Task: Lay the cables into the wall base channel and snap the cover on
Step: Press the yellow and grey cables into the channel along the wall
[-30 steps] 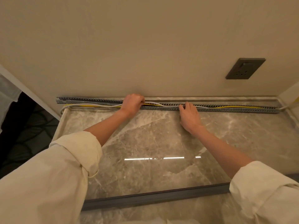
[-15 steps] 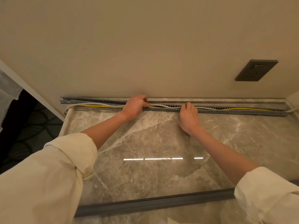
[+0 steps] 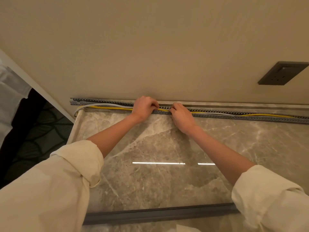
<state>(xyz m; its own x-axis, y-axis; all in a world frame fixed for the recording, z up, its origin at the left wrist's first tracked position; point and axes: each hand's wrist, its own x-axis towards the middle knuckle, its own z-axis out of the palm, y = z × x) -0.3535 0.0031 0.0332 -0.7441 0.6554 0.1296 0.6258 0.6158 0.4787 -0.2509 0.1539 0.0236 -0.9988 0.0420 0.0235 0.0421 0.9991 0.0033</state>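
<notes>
At the far edge of the marble floor (image 3: 150,181), the left hand (image 3: 143,108) and right hand (image 3: 181,115) sit close together, fingers pinched on the yellow cable (image 3: 267,115) and grey cable (image 3: 100,105) lying in the grey channel (image 3: 250,118) along the wall, while the cover (image 3: 158,214) lies on the near floor.

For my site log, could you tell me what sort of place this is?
Probably a finished room indoors, perhaps a bedroom: a painted wall with a socket, a polished marble ledge, and what looks like white bedding at far left.
</notes>
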